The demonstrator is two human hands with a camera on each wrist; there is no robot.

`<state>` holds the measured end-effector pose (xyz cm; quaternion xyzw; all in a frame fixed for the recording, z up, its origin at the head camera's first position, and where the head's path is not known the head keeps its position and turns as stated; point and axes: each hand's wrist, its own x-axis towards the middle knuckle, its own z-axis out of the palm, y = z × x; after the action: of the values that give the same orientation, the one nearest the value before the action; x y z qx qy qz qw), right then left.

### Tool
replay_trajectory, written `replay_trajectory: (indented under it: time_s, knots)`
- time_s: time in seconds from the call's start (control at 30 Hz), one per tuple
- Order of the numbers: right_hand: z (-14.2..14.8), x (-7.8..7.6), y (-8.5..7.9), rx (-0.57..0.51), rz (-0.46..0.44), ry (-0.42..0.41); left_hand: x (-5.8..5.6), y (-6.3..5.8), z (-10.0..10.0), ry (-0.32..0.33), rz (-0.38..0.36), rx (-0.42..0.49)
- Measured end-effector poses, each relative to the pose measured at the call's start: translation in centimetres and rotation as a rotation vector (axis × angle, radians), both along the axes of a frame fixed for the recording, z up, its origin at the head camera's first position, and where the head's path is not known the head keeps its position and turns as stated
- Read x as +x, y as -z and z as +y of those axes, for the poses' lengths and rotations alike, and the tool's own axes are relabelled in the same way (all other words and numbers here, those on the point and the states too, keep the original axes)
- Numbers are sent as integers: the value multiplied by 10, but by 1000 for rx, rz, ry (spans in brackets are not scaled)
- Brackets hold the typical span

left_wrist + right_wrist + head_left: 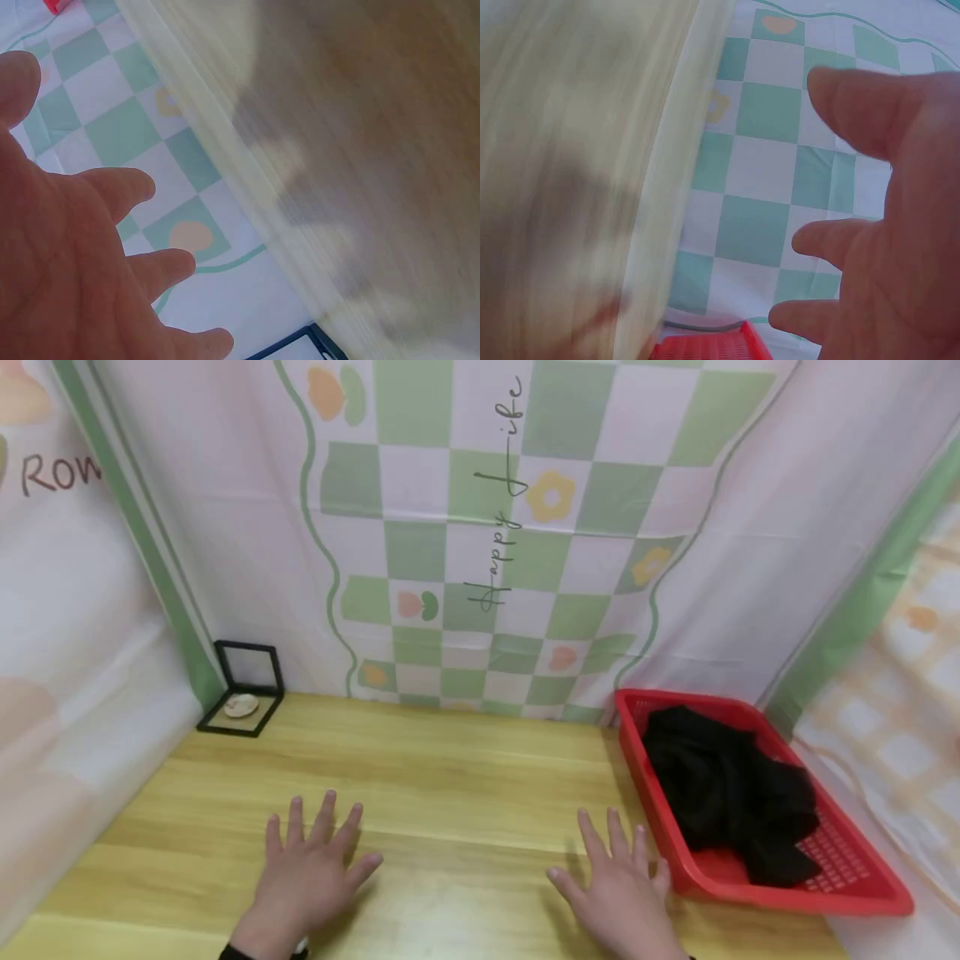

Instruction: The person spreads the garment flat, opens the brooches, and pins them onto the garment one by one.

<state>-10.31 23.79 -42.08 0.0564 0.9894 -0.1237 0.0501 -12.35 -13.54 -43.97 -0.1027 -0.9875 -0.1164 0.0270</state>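
beside red basket (795, 897) of black cloth (727, 785), right hand (622, 893) splayed empty, left hand (303, 881) likewise, black frame (255, 690) beyond

Head view forward-down, wrist views apparently closer

Ahead of you, a cloth backdrop (420, 552) printed with green and white checks, flowers (551, 496) and sideways "Happy Life" lettering (498, 493) hangs behind the wood-grain counter (450, 793). To your left is a pale side cloth (82, 602) with brown letters (60, 475); to your right, an orange-checked cloth (862, 718) beside a green band (862, 627).
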Motion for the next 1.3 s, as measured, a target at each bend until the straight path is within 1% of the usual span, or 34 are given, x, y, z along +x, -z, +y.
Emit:
replay_trajectory:
  time_s: [0.07,0.13,0.27,0.33,0.4,0.43,0.5,0.57,0.67,0.73,0.83,0.93,1.0,1.1,1.2,1.3]
  knots:
    - [2,3,0,-2,14,2,-1,2,4,8,-15,15]
    - [3,6,-2,17,68,-30,-1,3,5,17,-29,30]
    - [4,3,-14,49,262,-137,0,5,-3,39,-47,56]
    - [7,-3,-26,55,352,-187,1,6,-12,45,-46,59]
    - [12,-12,-41,64,411,-216,1,7,-20,42,-47,56]
    - [16,-16,-49,74,425,-219,1,7,-25,39,-47,53]
    - [28,-23,-65,88,420,-204,2,7,-31,32,-65,58]
    - [44,-30,-80,104,386,-175,3,7,-35,24,-90,58]
    - [75,-42,-96,109,295,-119,4,9,-39,14,-148,60]
    - [96,-52,-102,105,226,-85,4,10,-41,6,-173,47]
    - [124,-69,-107,90,127,-50,4,10,-44,-8,-198,34]
    - [145,-86,-107,93,38,-56,5,10,-48,-19,-183,19]
    - [158,-93,-106,98,-21,-75,6,11,-48,-14,-165,22]
    - [177,-100,-102,76,-110,-97,7,12,-48,-4,-140,35]
    - [193,-107,-94,12,-196,-105,8,13,-48,-3,-130,40]
    - [203,-114,-83,-33,-266,-118,10,15,-53,-14,-128,18]
